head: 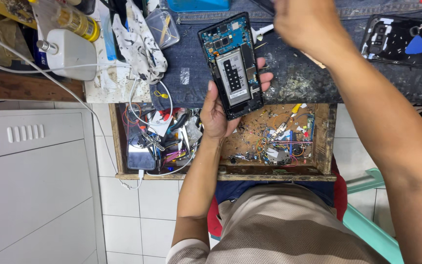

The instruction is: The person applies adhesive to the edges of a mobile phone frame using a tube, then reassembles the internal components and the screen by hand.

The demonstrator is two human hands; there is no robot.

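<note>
held up in the left hand [216, 115]: an opened phone [231, 66] with its back taken off, above the open drawer [321, 142] and just in front of the desk [299, 83]. left grip closed around the phone's lower half, thumb on one long edge, fingers [264, 78] curled up behind and showing at the other edge. inside the phone, a blue board near the top and a flat grey battery in the middle, all bare. probably light and stiff, but easy to hurt: little parts on the board could break if pressed. best held by the long side edges, like now, never by the middle. maybe a bit slippery along the thin rim. right hand [301, 24] up high over the desk, blurred; cannot tell if its grip is closed or has anything in it. a small white tool [261, 32] lying just beside it on the dark cloth. over at the far right of the desk, a black back cover [391, 41] with a blue pick [416, 45] on it. in the drawer, lots of tiny screws, wires and bits, plus another phone [140, 151] on a white cable. a white bottle [72, 51] at the left.
</note>
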